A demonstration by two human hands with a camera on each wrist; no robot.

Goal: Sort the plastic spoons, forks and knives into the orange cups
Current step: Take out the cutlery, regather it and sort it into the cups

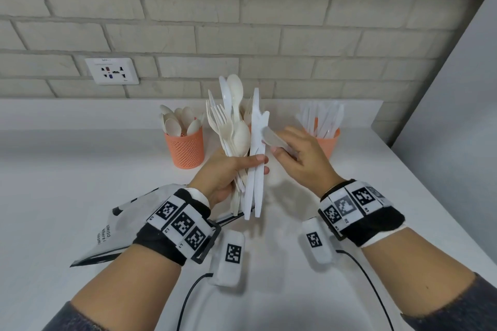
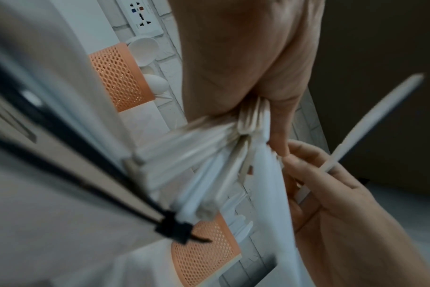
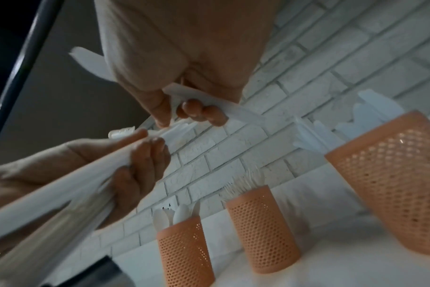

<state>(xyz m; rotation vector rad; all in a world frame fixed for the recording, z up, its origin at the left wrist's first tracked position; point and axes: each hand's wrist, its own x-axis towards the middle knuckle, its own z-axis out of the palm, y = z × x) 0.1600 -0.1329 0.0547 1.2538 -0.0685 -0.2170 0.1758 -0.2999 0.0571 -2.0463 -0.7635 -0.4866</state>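
Observation:
My left hand (image 1: 256, 165) grips an upright bundle of white and cream plastic cutlery (image 1: 236, 126) above the white table: forks, spoons and knives mixed. My right hand (image 1: 282, 149) holds one white knife (image 1: 271, 137) in its curled fingers, its thumb close to the bundle's outer knife (image 1: 257, 148). In the right wrist view that knife (image 3: 204, 99) crosses my fingers. Three orange mesh cups stand at the wall: spoons (image 1: 184, 149), forks (image 3: 260, 229), knives (image 1: 327, 141). The bundle hides the fork cup in the head view.
A wall socket (image 1: 112, 70) sits in the brick wall behind the spoon cup. A printed packet (image 1: 107, 231) lies under my left wrist. Two white tagged boxes with cables (image 1: 228, 258) (image 1: 317, 239) lie near me. The table's edge (image 1: 419, 185) runs along the right.

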